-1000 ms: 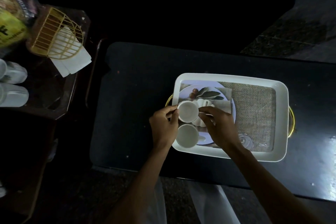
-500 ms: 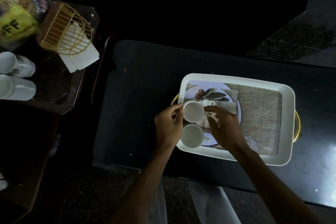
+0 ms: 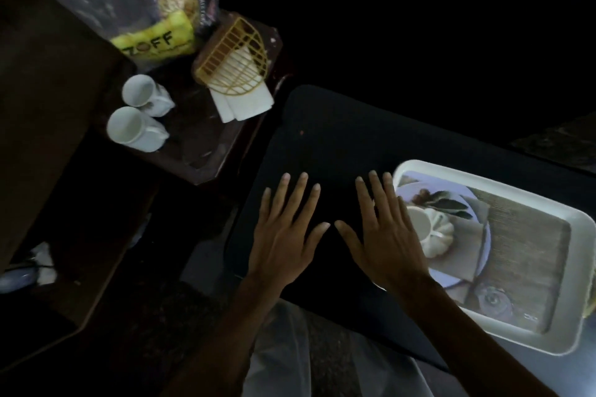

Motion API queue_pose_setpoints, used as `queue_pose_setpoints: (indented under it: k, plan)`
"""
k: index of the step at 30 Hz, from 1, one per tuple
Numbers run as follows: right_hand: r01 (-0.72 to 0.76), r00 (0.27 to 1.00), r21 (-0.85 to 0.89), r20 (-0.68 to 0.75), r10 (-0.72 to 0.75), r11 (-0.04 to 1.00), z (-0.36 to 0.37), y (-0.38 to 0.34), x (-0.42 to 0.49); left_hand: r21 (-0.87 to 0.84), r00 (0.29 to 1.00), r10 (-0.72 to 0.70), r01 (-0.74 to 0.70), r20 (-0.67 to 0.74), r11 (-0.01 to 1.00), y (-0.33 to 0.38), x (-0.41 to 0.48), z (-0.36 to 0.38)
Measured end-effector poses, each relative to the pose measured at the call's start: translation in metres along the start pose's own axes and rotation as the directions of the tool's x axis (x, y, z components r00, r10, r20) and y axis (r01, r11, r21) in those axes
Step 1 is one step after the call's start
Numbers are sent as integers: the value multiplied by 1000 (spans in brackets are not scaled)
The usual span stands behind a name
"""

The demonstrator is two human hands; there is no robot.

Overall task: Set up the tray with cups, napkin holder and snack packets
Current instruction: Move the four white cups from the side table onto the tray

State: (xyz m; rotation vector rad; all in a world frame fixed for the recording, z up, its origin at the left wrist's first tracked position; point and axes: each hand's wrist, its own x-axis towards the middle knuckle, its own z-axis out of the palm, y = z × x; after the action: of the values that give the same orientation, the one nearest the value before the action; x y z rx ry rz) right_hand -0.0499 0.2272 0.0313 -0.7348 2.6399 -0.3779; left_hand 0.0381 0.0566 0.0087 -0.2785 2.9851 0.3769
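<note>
With the table (image 3: pixel 338 151) carrying the tray (image 3: pixel 503 190), both hands (image 3: pixel 283 235) are hovering flat, fingers spread, holding nothing, left of it; two cups (image 3: pixel 137 113), napkin holder (image 3: pixel 235 56) and snack packet (image 3: pixel 154 3) are waiting farther left, best fetched singly.

Black table (image 3: pixel 338 145) with white tray (image 3: pixel 503 190); brown side table (image 3: pixel 206 145) with two cups (image 3: pixel 137 113), napkin holder (image 3: pixel 233 56), snack packet (image 3: pixel 154 39)

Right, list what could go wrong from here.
The two white cups lie on their sides on the side table, so a careless grab may roll them off. The napkins stick loosely out of the tipped yellow napkin holder and may slip out. The right hand is close to the cup in the tray.
</note>
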Motion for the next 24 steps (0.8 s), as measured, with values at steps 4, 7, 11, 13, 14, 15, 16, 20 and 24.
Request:
queue_pose_setpoints:
  k: [4, 7, 11, 13, 14, 15, 16, 20, 24]
  plan:
    - [64, 998, -76, 28, -62, 995, 14, -52, 25, 68, 994, -105, 103, 22, 992, -55, -12, -20]
    - [125, 992, -107, 29, -123, 986, 23, -96, 45, 77, 979, -205, 206, -13, 976, -97, -18, -39]
    - [200, 980, -116, 27, -198, 973, 35, -155, 72, 53, 949, -304, 308, -83, 950, -155, -24, -62]
    - [223, 975, -103, 31, -221, 969, 40, -179, 86, 34, 933, -338, 344, -122, 938, -181, -23, -70]
    - [234, 972, -97, 33, -232, 967, 44, -190, 93, 29, 926, -350, 357, -140, 934, -193, -22, -73]
    - [245, 970, -91, 33, -243, 965, 47, -200, 100, 21, 920, -360, 367, -156, 930, -205, -20, -76]
    - [255, 967, -87, 33, -253, 963, 49, -209, 107, 11, 914, -368, 375, -171, 927, -217, -18, -78]
    - [326, 945, -55, 28, -325, 944, 57, -240, 135, -51, 887, -410, 409, -212, 911, -257, -9, -84]
    - [349, 936, 196, -20, -352, 917, 63, -264, 160, -185, 861, -446, 411, -244, 893, -278, 4, -89]
